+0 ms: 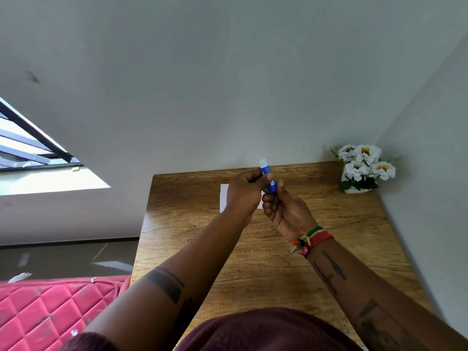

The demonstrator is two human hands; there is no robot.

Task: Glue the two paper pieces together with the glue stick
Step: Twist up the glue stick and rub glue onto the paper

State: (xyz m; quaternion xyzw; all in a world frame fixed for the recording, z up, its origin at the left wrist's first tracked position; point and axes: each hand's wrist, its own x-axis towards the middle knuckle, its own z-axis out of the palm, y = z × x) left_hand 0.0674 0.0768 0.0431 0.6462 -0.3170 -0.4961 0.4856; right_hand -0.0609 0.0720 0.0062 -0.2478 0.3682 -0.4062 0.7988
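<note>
The table (266, 269) offered open wood across the centre and lower middle of the frame. At mid-frame both hands, the left hand (244, 196) and right hand (286, 211), were raised around a glue stick (268, 179), covering most of the paper (224, 198) beneath. A flower pot (362, 171) blocked the upper-right corner. Walls (228, 84) closed the far and right edges. The left edge stood open beside a red mattress (50, 307).
</note>
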